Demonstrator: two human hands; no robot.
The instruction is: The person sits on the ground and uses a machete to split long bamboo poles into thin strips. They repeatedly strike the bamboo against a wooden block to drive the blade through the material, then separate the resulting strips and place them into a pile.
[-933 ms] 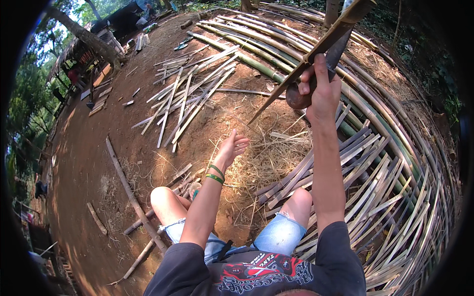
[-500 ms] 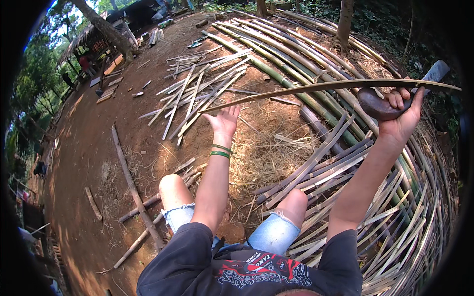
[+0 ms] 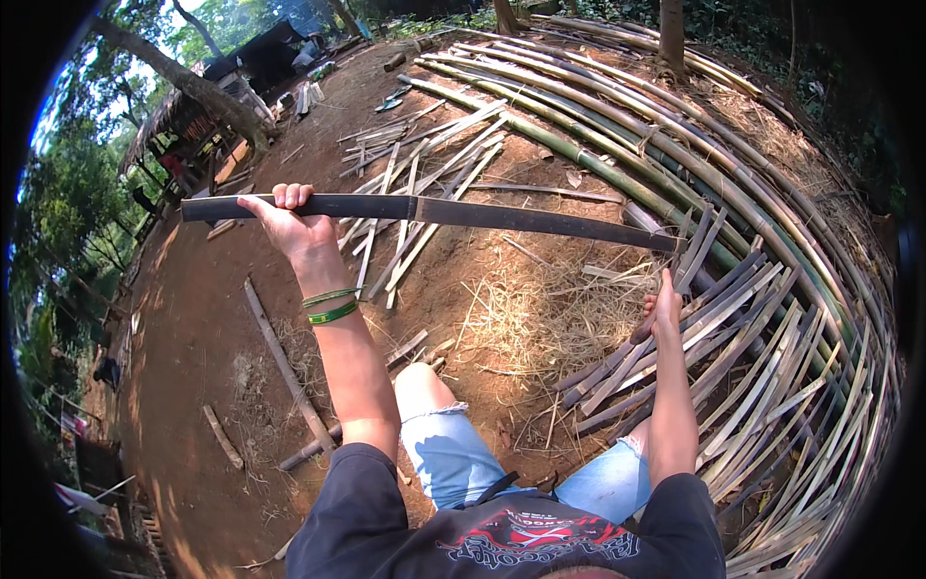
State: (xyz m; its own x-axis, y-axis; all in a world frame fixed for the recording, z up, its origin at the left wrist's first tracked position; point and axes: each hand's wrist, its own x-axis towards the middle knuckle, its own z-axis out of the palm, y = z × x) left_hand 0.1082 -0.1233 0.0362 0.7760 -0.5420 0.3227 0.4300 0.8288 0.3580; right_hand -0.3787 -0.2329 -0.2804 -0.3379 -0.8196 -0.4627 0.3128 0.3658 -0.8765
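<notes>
My left hand point(image 3: 307, 230) is closed around a long, dark, flat bamboo strip point(image 3: 492, 215), a short way in from its left end. The strip is held up across the view and dips toward the right. My right hand point(image 3: 665, 305) is wrapped around the brown handle of a large knife point(image 3: 641, 330), just below the strip's right end. Its blade points up and away and is hard to tell from the split strips behind it. Whether the blade touches the strip I cannot tell.
Several split bamboo strips point(image 3: 743, 338) are heaped at my right. Long bamboo poles point(image 3: 617, 159) lie beyond them, and more pale strips point(image 3: 453, 145) are scattered ahead. Shavings point(image 3: 531, 309) cover the dirt before my knees. Sticks point(image 3: 289, 367) lie at left, near a thatched shelter point(image 3: 178, 135).
My left hand, open before at the strip's end, now grips it and has moved left. My right hand has let go of the strip, keeping the knife, and come down and left.
</notes>
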